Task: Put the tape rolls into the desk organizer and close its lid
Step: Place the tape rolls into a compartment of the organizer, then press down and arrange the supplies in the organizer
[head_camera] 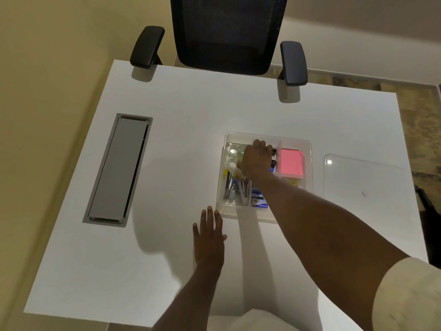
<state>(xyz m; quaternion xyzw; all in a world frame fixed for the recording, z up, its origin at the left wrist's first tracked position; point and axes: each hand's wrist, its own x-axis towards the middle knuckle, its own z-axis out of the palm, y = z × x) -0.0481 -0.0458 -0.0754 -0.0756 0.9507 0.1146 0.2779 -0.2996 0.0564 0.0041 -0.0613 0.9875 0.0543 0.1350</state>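
Observation:
A clear plastic desk organizer [307,149] stands open on the white desk [181,120]. Two clear tape rolls [233,150] lie in its far left compartment. My right hand [256,160] reaches into the organizer's middle, fingers curled down over the contents; what it touches is hidden. Flat on the desk, my left hand [209,235] rests with fingers spread just in front of the organizer's near left corner. The clear lid [358,177] lies on the desk to the right of the organizer.
Pink sticky notes [291,163], staplers [230,187] and blue staple boxes [259,199] fill other compartments. A grey cable hatch [118,168] is set in the desk at left. A black office chair [226,32] stands at the far edge.

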